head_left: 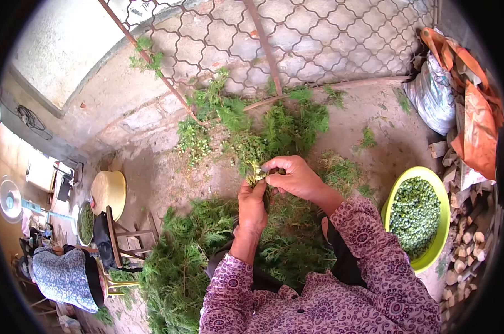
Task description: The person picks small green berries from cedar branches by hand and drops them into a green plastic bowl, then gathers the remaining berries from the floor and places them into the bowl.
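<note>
In front of my knees, my left hand is closed around a small green sprig with pale, yellowish-green cones or berries on it. My right hand meets it from the right, thumb and forefinger pinched at the sprig's tip. Whatever lies between those right fingertips is too small to make out. Beneath both hands, a large heap of feathery green branches covers the ground around my legs. More leafy branches lie just beyond my hands.
A yellow-green basin of small green cones or berries stands at my right. Behind it are stacked firewood, a white sack and orange sheeting. A metal lattice leans ahead. Leftward are a wooden chair, a tan basin and another person.
</note>
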`<state>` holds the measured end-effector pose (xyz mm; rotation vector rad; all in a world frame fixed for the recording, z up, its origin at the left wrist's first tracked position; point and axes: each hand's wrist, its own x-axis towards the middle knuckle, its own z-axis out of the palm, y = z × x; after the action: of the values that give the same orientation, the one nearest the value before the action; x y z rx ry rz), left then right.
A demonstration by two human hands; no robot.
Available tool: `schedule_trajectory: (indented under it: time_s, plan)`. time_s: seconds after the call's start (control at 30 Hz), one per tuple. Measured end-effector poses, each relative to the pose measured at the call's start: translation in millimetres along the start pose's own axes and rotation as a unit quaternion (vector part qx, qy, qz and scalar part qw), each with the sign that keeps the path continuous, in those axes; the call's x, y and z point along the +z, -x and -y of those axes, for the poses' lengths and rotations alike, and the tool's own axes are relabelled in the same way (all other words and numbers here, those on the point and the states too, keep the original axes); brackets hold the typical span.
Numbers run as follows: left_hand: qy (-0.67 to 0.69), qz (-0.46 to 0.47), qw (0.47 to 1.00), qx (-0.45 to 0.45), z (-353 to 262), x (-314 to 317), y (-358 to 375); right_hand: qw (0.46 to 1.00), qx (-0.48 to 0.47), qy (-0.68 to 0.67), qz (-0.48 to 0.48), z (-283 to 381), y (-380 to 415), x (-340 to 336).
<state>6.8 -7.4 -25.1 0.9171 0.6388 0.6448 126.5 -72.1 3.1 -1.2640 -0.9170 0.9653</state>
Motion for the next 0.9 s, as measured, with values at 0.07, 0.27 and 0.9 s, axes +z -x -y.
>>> schedule_trajectory:
  time_s: [0.07, 0.27, 0.9]
  plan:
    - [-0.004, 0.001, 1.000, -0.004, 1, -1, 0, 1.000, 0.002, 0.023, -0.007, 3, 1, 0]
    - [0.002, 0.009, 1.000, -0.016, 4, -3, -1, 0.994, -0.020, 0.094, -0.041, -1, 1, -1]
    - [0.020, -0.011, 0.999, -0.036, -2, -10, -1, 0.993, -0.065, 0.097, -0.005, 2, 5, -2]
